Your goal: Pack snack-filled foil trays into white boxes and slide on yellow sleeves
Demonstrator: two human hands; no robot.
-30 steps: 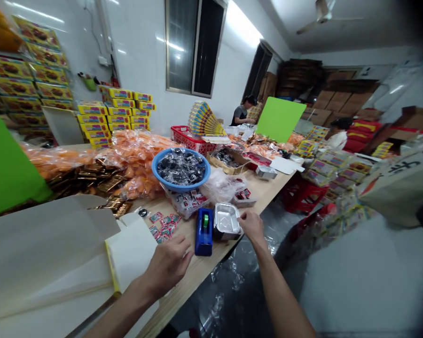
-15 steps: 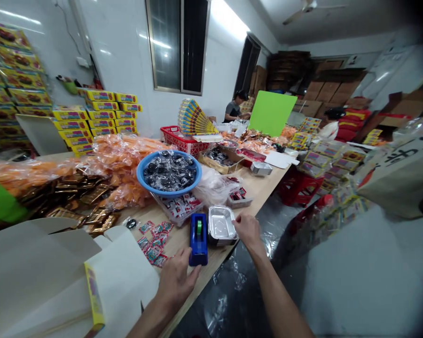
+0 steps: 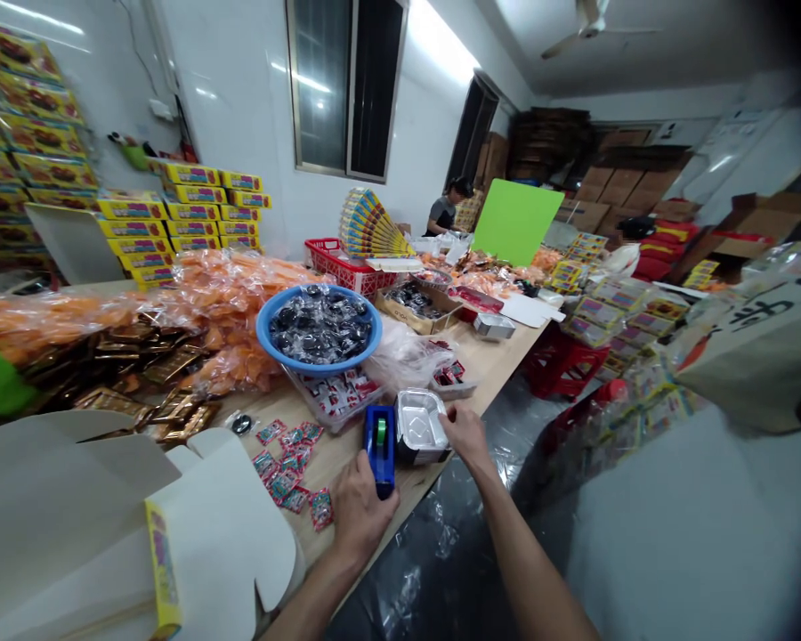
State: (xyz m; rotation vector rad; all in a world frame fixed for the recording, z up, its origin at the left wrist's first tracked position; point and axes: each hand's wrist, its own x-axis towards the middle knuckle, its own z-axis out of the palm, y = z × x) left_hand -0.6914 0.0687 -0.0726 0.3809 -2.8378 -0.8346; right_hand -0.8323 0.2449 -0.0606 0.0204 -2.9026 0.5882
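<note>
My left hand (image 3: 362,512) is closed around the near end of a blue tape dispenser (image 3: 385,470), which carries a roll of green tape (image 3: 380,432). Just right of the dispenser, a silver foil tray (image 3: 419,420) sits in a dark-sided holder or stack at the table's edge. Fingers of my right hand (image 3: 465,434) pinch the tray's right rim. Small red-and-teal sachets (image 3: 284,485) lie scattered left of my left hand. An opened white carton (image 3: 227,525) with a yellow printed edge stands at the lower left.
Behind the dispenser, a blue basin (image 3: 319,363) of black wrapped pieces rests on a clear tub (image 3: 337,414) of sachets. Orange packets (image 3: 240,276) and brown-gold packets (image 3: 180,414) are heaped left. A red basket (image 3: 320,260) stands farther back; a co-worker (image 3: 444,214) sits beyond.
My left hand has shifted right and now wraps more of the dispenser, which has moved against the foil tray's holder. One sachet now lies apart near that hand. My right hand stays at the rim.
</note>
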